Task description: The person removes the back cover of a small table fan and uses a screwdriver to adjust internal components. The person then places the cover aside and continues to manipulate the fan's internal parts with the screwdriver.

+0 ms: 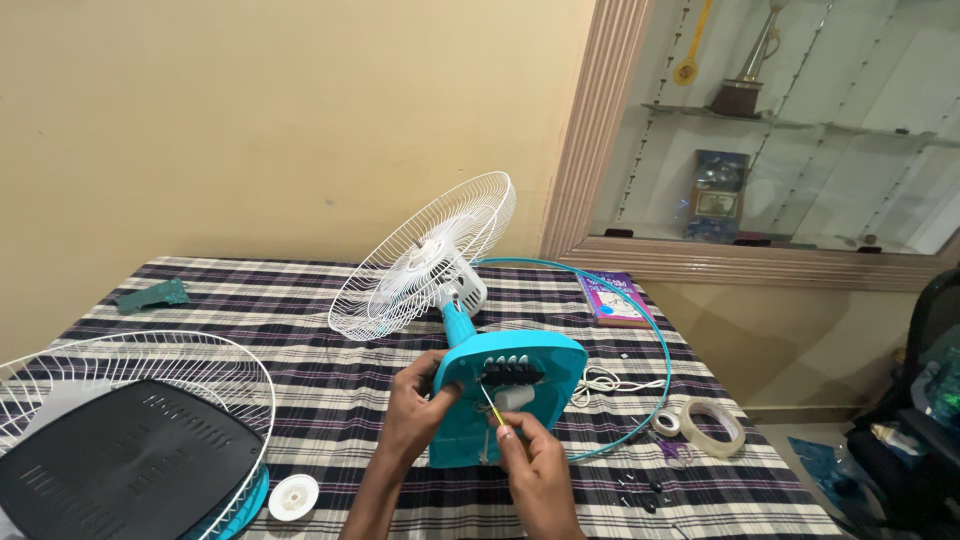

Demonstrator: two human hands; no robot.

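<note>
Left hand (pixel 415 400) grips turquoise fan base (pixel 510 395) tipped up on table (pixel 300 300), frame centre. Right hand (pixel 535 465) pinches thin screwdriver (pixel 492 405) at its underside; likely working a screw, needing steady alignment.

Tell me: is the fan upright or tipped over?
Tipped. The teal fan base is turned on edge, underside facing the camera, held by the left hand; the wire guard leans toward the table.
</note>
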